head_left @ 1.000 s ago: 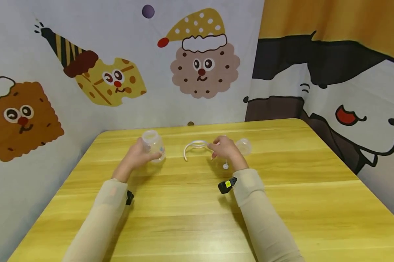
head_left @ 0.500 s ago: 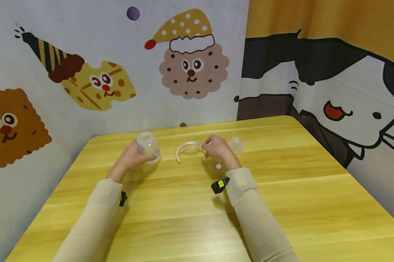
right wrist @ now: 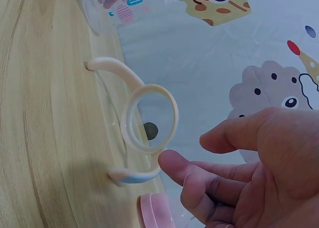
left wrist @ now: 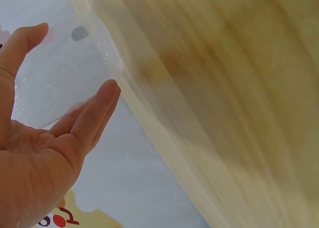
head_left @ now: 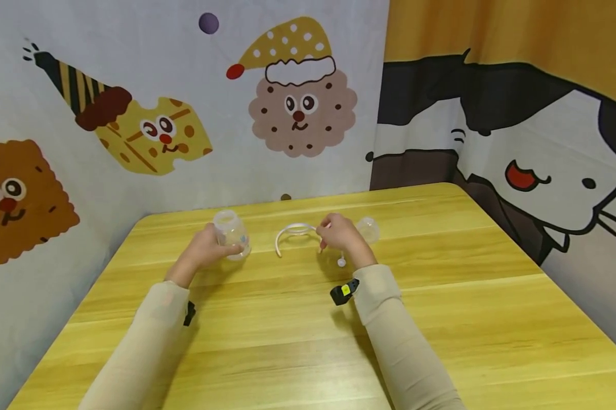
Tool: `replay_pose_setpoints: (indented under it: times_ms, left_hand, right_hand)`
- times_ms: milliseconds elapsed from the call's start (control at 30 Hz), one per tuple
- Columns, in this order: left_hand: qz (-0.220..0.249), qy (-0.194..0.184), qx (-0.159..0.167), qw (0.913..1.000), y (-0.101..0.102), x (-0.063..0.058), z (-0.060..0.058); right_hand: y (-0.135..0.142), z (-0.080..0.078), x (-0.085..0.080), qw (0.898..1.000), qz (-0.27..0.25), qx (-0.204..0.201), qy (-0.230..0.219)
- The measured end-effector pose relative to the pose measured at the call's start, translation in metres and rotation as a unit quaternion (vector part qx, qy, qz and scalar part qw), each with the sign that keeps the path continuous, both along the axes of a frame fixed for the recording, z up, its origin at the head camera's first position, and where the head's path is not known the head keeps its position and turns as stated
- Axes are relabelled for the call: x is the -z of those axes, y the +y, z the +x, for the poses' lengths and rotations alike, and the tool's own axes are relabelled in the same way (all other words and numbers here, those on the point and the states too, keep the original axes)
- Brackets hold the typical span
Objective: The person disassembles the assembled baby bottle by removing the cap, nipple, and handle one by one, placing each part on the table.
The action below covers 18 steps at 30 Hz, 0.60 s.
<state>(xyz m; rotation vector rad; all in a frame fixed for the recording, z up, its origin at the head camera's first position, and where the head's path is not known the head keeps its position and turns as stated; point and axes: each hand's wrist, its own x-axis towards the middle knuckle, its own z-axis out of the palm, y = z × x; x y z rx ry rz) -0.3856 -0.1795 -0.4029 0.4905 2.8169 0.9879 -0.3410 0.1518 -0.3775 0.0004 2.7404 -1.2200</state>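
My left hand (head_left: pixel 204 249) grips a clear baby bottle (head_left: pixel 231 233) at the table's far left, thumb and fingers around its side. Its neck points up, and printed marks show on the bottle in the right wrist view. My right hand (right wrist: pixel 239 168) hangs over a pale bottle handle (right wrist: pixel 175 113), a ring with two curved arms standing on the table. The index fingertip is right at the ring's edge, with thumb and index apart. A pink collar (right wrist: pixel 155 210) lies below the fingers, mostly hidden in the head view.
Just right of my right hand lies a clear dome-shaped cap (head_left: pixel 368 229). A small white round piece (head_left: pixel 341 262) on a thin stem is near the wrist. The wooden table (head_left: pixel 267 341) ends at a cartoon-printed cloth (head_left: pixel 185 182) behind.
The head view has turned slightly right, so everything appears further left than a second ago. Both hands keep nearly the same places beside the bottle and the handle.
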Motion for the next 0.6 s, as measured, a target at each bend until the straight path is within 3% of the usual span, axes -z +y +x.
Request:
replay_pose_setpoints:
  times_ms: [333, 467, 600]
  left_hand:
    - [0.018, -0.008, -0.019, 0.9996, 0.009, 0.006, -0.004]
    - [0.034, -0.037, -0.014, 0.9987, 0.022, 0.014, -0.005]
    - [0.021, -0.065, -0.026, 0.9973, 0.032, 0.017, -0.008]
  right_hand:
    - [0.011, 0.000, 0.000, 1.000, -0.008, 0.001, -0.002]
    - [0.026, 0.004, 0.007, 1.000, -0.003, 0.016, -0.002]
    - [0.046, 0.007, 0.011, 1.000, -0.006, 0.026, 0.008]
